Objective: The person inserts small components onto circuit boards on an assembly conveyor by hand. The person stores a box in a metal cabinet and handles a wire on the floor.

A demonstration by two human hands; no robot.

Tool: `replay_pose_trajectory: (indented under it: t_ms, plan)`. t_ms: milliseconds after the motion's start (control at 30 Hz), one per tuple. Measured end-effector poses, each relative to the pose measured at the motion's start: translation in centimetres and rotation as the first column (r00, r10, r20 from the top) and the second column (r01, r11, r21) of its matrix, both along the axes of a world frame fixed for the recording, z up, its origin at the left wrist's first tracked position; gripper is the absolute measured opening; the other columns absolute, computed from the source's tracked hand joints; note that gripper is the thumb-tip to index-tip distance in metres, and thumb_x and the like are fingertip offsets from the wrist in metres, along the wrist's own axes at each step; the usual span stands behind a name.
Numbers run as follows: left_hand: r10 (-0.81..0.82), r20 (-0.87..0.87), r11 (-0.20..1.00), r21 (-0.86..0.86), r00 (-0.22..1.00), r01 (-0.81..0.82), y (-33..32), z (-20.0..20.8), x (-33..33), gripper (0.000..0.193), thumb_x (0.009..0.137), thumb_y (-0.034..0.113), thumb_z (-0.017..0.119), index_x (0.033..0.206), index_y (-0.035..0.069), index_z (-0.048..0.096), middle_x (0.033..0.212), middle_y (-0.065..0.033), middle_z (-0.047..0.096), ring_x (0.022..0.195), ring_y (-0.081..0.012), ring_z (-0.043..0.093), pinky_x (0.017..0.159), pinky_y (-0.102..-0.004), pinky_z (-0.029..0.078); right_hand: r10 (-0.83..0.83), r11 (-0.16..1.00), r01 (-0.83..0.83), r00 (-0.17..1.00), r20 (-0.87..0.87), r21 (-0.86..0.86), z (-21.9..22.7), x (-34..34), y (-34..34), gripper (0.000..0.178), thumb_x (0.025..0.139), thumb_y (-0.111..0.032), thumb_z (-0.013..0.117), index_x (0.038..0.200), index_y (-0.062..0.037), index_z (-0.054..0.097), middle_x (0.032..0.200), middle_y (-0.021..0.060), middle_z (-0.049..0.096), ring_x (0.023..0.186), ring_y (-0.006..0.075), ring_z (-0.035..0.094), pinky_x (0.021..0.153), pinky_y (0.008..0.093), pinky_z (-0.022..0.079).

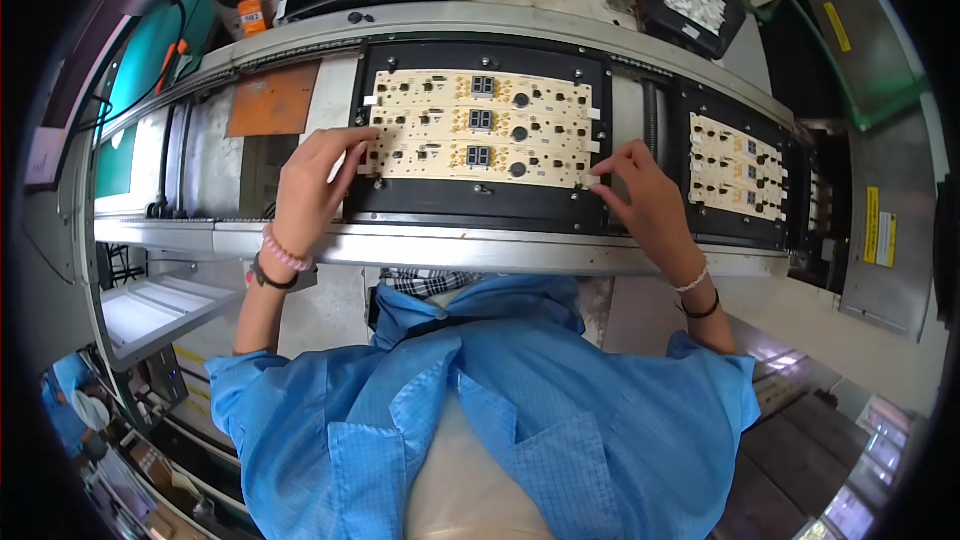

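Left fingers (352, 136): index and thumb of the left hand (310, 180) reach the left end of the boards, loosely bent, nothing clenched; can't tell if they're pinching a small part or just touching
Right fingers (612, 168): thumb and index of the right hand (648, 208) curl in at the lower right corner, right by a white end piece (591, 180); can't tell if it's gripped, tips are too small to read
Boards: three cream circuit boards (445, 128) sit one above another inside the black carrier (430, 206), between the two hands, dark displays facing up
Carrier next door: another black carrier (735, 227) with similar boards, off to the right on the same line
Bin up top: black bin (738, 28) full of white parts, well away from the hands
Step in hand: my guess is fitting or checking the end pieces
Next move: probably calls for light, even fingertip pressure, no knocking the neighbouring parts
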State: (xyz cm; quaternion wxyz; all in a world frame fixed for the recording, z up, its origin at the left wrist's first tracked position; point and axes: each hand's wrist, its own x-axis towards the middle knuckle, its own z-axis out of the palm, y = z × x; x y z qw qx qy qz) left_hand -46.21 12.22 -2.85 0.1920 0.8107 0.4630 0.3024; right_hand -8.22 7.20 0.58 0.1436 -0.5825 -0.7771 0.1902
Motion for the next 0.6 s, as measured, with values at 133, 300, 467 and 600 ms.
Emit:
replay_pose_trajectory:
  t_ms: [133, 300, 467, 600]
  plan:
    - [-0.012, -0.002, 1.000, 0.005, 1.000, 0.012, 0.1, -0.8, -0.6, 0.023, 0.085, -0.003, 0.062, 0.105, 0.006, 0.067, 0.095, -0.0113, 0.067, 0.085, -0.0284, 0.064, 0.074, -0.0348, 0.050, -0.005, 1.000, 0.002, 0.991, 0.137, 0.026, 0.1, -0.8, -0.4, 0.017, 0.081, -0.010, 0.071, 0.095, -0.0086, 0.060, 0.094, 0.0055, 0.052, 0.073, 0.0241, 0.060, 0.063, 0.0354, 0.050]
    - [-0.018, 0.019, 1.000, -0.012, 1.000, 0.019, 0.2, -0.9, -0.9, 0.023, 0.085, -0.004, 0.061, 0.105, 0.005, 0.067, 0.096, -0.0113, 0.068, 0.086, -0.0281, 0.064, 0.075, -0.0350, 0.050, 0.022, 0.999, -0.027, 0.986, 0.165, 0.026, -0.3, -0.9, 0.2, 0.016, 0.081, -0.010, 0.071, 0.091, -0.0070, 0.058, 0.095, 0.0055, 0.052, 0.075, 0.0254, 0.061, 0.063, 0.0366, 0.050]
    - [0.008, 0.023, 1.000, 0.012, 1.000, -0.008, 0.4, -0.4, -1.2, 0.021, 0.086, -0.002, 0.061, 0.105, 0.005, 0.067, 0.098, -0.0122, 0.068, 0.091, -0.0293, 0.065, 0.079, -0.0354, 0.051, 0.119, 0.993, -0.117, 0.975, 0.185, -0.024, 0.0, -1.4, 1.5, 0.018, 0.079, -0.010, 0.070, 0.090, -0.0065, 0.057, 0.093, 0.0074, 0.051, 0.082, 0.0259, 0.061, 0.066, 0.0360, 0.051]
    - [-0.013, -0.093, 0.999, 0.047, 0.996, 0.017, 1.1, -1.4, -0.4, 0.041, 0.089, 0.008, 0.063, 0.129, 0.005, 0.054, 0.129, -0.0138, 0.057, 0.115, -0.0314, 0.055, 0.096, -0.0376, 0.045, 0.111, 0.991, -0.097, 0.983, 0.149, -0.097, 0.2, 0.0, 1.7, 0.016, 0.080, -0.010, 0.070, 0.090, -0.0078, 0.057, 0.091, 0.0072, 0.054, 0.081, 0.0255, 0.061, 0.067, 0.0357, 0.049]
